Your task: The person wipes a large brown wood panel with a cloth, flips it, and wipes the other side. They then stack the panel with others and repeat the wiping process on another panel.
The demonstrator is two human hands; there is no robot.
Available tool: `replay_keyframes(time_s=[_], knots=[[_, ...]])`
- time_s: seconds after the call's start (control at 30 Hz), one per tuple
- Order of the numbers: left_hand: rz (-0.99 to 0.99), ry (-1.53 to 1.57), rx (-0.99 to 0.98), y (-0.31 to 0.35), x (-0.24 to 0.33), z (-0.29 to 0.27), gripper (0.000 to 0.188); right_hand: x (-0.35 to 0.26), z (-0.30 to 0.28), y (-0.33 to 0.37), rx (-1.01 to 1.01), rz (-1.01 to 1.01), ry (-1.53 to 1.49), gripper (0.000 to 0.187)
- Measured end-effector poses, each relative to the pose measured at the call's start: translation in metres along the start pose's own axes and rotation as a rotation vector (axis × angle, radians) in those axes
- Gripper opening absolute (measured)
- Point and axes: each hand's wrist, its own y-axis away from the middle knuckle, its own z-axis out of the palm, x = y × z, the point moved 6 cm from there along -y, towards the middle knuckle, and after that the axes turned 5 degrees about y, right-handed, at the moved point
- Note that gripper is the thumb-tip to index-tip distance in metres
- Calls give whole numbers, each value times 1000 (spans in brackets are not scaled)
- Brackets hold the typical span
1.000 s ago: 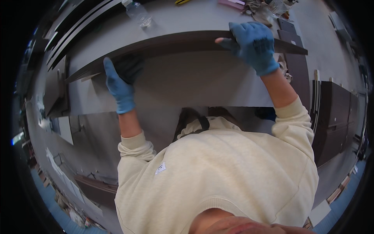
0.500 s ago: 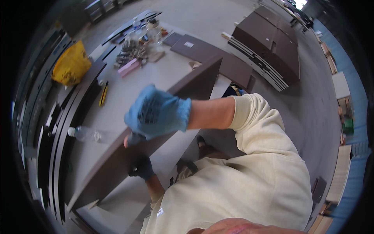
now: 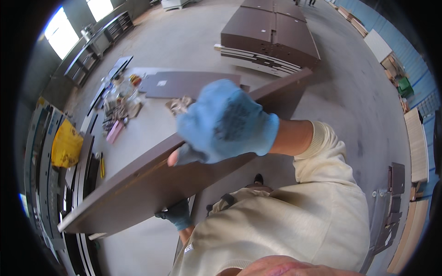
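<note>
A long dark brown panel stands tilted on its edge, slanting from the lower left to the upper right. My right hand, in a blue knit glove with a bare thumb tip, is closed over the panel's upper edge. Lower on the near face, my left hand grips the panel near its lower edge; its fingers are partly hidden. Beneath lies a light-coloured worktable. Behind the panel are a yellow utility knife, a pink block and a crumpled tan cloth.
Another brown panel lies flat at the table's far side. Hardware and clear bags are heaped at its left. A yellow bag hangs by dark profiles. Stacked brown panels stand on the floor beyond.
The panel has swung and tilted, showing more of its near face, its far end further right. Both hands keep their hold and moved with it. The view has shifted; the clear bottle is now hidden.
</note>
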Motion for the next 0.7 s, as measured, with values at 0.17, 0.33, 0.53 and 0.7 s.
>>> replay_keyframes(time_s=[0.17, 0.33, 0.53, 0.7], knots=[[-45, -284, 134, 16, -135, 75, 107, 123, -75, 159, -141, 307, 163, 58], [-298, -305, -21, 15, -262, 121, 105, 213, -133, 290, -181, 527, 343, 57], [-500, -336, -27, -16, -377, 153, 93, 286, -158, 405, -270, 820, 426, 52], [-703, -252, -111, -73, -484, 174, 85, 351, -172, 471, -302, 977, 544, 40]])
